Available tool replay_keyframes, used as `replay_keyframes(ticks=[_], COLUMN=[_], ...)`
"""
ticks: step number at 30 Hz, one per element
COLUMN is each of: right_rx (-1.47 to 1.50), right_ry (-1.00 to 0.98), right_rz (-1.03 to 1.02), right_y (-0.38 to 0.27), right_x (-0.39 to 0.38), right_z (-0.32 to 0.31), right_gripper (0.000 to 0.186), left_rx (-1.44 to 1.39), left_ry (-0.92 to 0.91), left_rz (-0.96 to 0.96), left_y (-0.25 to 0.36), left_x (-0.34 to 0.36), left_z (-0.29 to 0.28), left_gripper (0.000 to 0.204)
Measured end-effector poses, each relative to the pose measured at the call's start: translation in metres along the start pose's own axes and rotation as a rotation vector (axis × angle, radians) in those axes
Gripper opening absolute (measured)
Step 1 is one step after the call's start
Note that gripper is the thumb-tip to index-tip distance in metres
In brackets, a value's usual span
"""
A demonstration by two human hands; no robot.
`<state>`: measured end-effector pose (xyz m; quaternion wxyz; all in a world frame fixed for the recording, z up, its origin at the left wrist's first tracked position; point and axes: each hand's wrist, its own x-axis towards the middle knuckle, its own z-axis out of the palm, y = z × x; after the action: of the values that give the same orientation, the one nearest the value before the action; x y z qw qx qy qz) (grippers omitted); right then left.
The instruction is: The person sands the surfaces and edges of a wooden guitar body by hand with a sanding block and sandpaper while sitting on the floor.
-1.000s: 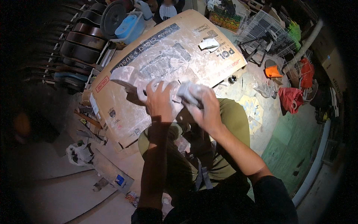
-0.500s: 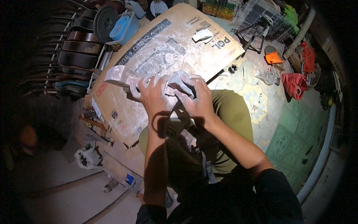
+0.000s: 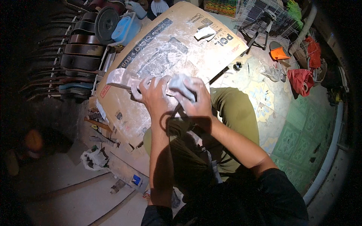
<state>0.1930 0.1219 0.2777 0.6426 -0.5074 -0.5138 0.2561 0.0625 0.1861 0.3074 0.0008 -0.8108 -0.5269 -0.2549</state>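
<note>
My left hand [image 3: 155, 96] is curled around the pale, dusty workpiece [image 3: 121, 78]. My right hand [image 3: 198, 100] pinches a grey pad [image 3: 181, 88] at its right end; blur hides contact. Workpiece sits above the cardboard sheet [image 3: 218, 64]; can't tell if it's resting there.

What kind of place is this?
Probably a workshop: there are what look like guitars in a row, a big dusty cardboard sheet, and a dusty piece in the left hand.
</note>
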Motion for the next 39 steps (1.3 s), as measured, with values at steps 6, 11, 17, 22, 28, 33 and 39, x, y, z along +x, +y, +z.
replay_keyframes(ticks=[6,11,17,22,28,33,39], right_rx=[-0.138,0.252,-0.108,-0.330,-0.393,-0.432,-0.435], right_ry=[-0.050,-0.109,0.102,-0.198,-0.195,-0.264,-0.285], right_rz=[0.034,0.185,0.104,-0.097,-0.106,-0.230,-0.238], right_y=[0.000,0.056,-0.008,-0.011,-0.024,-0.039,-0.039], right_x=[0.008,-0.030,0.036,0.018,0.035,0.017,0.005], right_z=[0.001,0.000,-0.031,-0.041,-0.034,-0.034,-0.034], right_gripper=[0.031,0.035,0.037,0.035,0.039,0.036,0.047], left_rx=[0.055,0.034,-0.018,-0.065,-0.035,-0.013,-0.050], left_ry=[0.032,0.006,0.004,0.029,0.030,0.019,-0.073], left_rz=[0.052,0.016,0.001,0.064,0.047,-0.007,-0.038], left_y=[-0.017,-0.006,-0.005,-0.001,0.000,0.000,-0.002], left_x=[-0.006,-0.004,-0.006,0.000,0.000,-0.003,0.000], left_z=[0.006,0.010,-0.003,-0.001,0.000,0.004,0.001], left_gripper=[0.037,0.038,0.035,0.038,0.041,0.040,0.042])
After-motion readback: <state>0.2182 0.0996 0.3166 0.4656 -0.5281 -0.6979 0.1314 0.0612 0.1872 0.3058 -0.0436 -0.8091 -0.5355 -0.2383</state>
